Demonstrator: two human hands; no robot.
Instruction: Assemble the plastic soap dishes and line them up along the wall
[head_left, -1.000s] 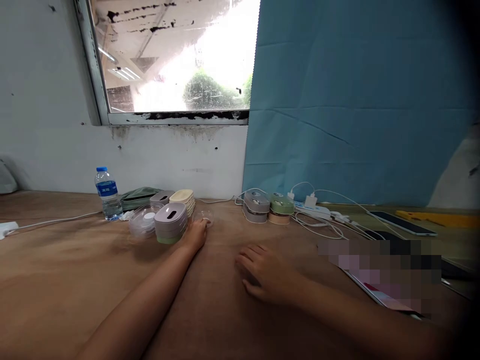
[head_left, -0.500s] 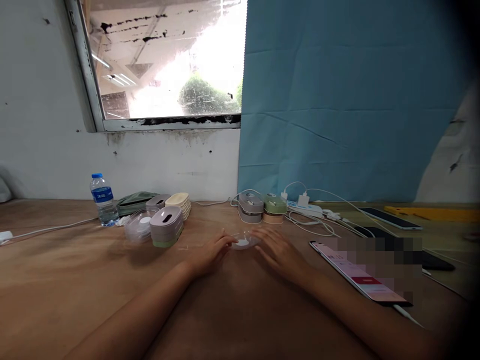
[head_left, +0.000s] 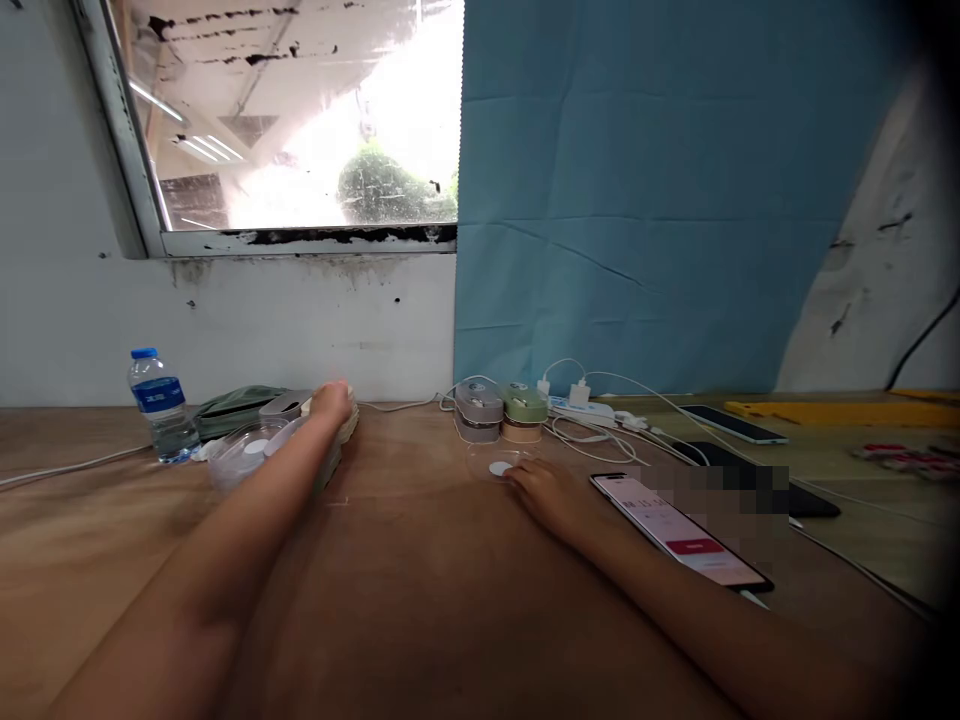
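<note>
My left hand is at the top of the cream-coloured stack of ribbed pieces, with its fingers curled out of sight; whether it grips a piece is hidden. My left forearm partly covers the pale purple boxes beside the stack. On the table lies a round clear plastic piece with a white disc at its middle. The fingers of my right hand stretch flat over its near right edge, touching it near the disc.
At left stand a water bottle, a green pouch and clear round lids. Grey and green lidded boxes stand at the back. Charging cables and a lit phone lie at right.
My left hand has left the clear plastic piece and moved left to the cream stack. My right hand stays at the clear piece. The view has shifted to the right.
</note>
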